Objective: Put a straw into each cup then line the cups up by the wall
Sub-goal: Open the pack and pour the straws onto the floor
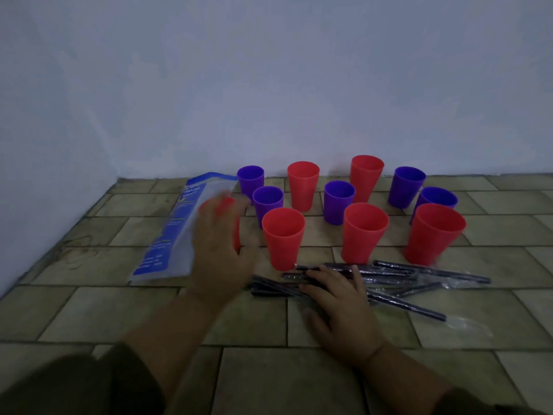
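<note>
Several red and purple cups stand empty on the tiled floor near the wall (pixel 269 85), among them a red cup (pixel 283 238) at front left and a purple cup (pixel 339 202) in the middle. Dark straws (pixel 419 274) in clear wrappers lie scattered in front of the cups. My right hand (pixel 338 298) rests on the straws with its fingers spread and fairly straight. My left hand (pixel 220 244) is blurred by motion and covers most of another red cup (pixel 237 235). Whether it grips that cup is unclear.
A blue and white plastic bag (pixel 170 235) lies flat on the floor left of the cups, partly under my left hand. The wall meets the floor just behind the back row of cups. An empty clear wrapper (pixel 469 323) lies at the right.
</note>
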